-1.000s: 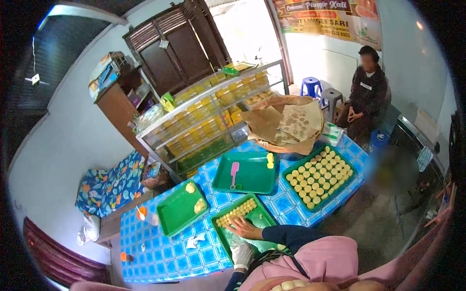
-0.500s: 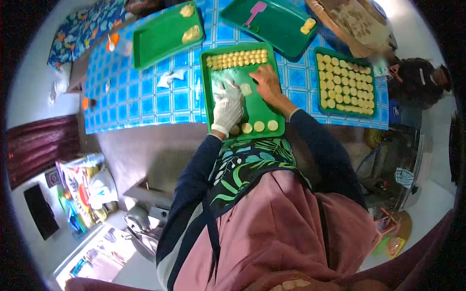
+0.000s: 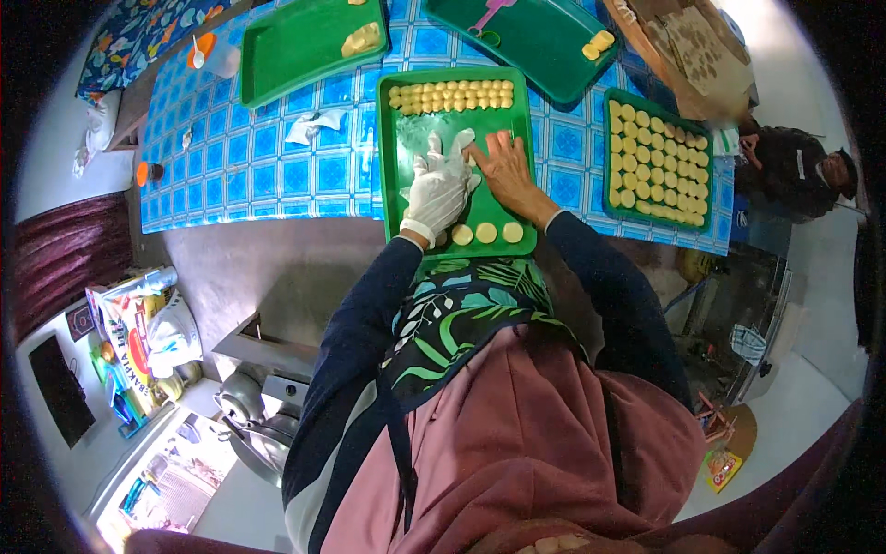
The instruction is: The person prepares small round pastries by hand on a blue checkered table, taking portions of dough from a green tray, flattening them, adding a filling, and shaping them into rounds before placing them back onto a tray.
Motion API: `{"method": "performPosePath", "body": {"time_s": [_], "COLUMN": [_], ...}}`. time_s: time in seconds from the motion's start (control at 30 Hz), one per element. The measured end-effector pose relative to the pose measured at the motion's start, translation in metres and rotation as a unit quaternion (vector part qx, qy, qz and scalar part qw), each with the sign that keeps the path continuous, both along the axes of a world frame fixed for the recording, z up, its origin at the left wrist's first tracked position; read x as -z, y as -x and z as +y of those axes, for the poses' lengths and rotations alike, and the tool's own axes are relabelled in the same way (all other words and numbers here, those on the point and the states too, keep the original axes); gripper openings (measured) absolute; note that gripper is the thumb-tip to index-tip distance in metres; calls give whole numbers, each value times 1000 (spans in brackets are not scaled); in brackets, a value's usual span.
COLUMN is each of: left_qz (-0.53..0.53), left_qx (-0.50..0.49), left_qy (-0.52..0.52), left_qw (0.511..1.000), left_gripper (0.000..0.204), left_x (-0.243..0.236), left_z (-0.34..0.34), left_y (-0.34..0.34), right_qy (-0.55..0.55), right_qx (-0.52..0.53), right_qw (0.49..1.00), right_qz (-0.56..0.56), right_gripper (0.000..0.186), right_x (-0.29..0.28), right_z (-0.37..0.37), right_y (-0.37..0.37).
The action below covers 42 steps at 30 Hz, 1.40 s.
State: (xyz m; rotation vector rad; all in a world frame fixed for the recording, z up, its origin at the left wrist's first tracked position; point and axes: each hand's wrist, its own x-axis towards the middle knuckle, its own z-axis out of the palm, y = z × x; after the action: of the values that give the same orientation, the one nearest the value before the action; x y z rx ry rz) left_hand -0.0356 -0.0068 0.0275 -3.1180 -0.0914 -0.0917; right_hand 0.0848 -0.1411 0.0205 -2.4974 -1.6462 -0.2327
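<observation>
My left hand (image 3: 436, 192), in a white glove, rests in the green tray (image 3: 392, 138) with its fingers spread. My bare right hand (image 3: 508, 175) is just right of it, fingers apart and slightly bent, index tip close against the gloved fingers; whatever lies beneath their tips is mostly hidden. Above both hands, rows of small yellow dough balls (image 3: 450, 96) line the tray's far end. Several flat pale yellow discs (image 3: 484, 233) lie along its near end, below my hands.
Another tray holds rows of discs (image 3: 655, 166). A tray with dough lumps (image 3: 360, 41) and one with a pink spatula (image 3: 489, 14) stand behind. A large paper-lined basket (image 3: 678, 51), crumpled white cloth (image 3: 314, 125) and orange container (image 3: 150, 173) are around. Another person (image 3: 784, 171) sits at right.
My view has tilted down from the room to my hands. My right hand has moved from the dough balls down beside the gloved left hand, its fingertips now against that hand's fingers.
</observation>
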Motion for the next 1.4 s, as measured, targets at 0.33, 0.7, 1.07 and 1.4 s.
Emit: {"method": "performPosePath", "body": {"time_s": [0.33,0.7,1.07,1.4], "left_qz": [-6,40,-186,-169], "left_qx": [-18,-46,-200,-206], "left_qy": [17,66,300,226], "left_qw": [1000,996,914,937], "left_gripper": [56,53,15,16], "left_x": [-9,-11,6,15], "left_z": [-8,3,12,20], "left_y": [10,21,30,37], "right_qy": [38,40,36,40], "right_qx": [-1,35,16,34], "right_qw": [999,996,995,995], "right_qz": [20,76,88,90], "right_gripper": [47,56,58,49], "right_x": [-9,2,14,4], "right_z": [-18,-4,13,31], "right_y": [11,8,4,16]}}
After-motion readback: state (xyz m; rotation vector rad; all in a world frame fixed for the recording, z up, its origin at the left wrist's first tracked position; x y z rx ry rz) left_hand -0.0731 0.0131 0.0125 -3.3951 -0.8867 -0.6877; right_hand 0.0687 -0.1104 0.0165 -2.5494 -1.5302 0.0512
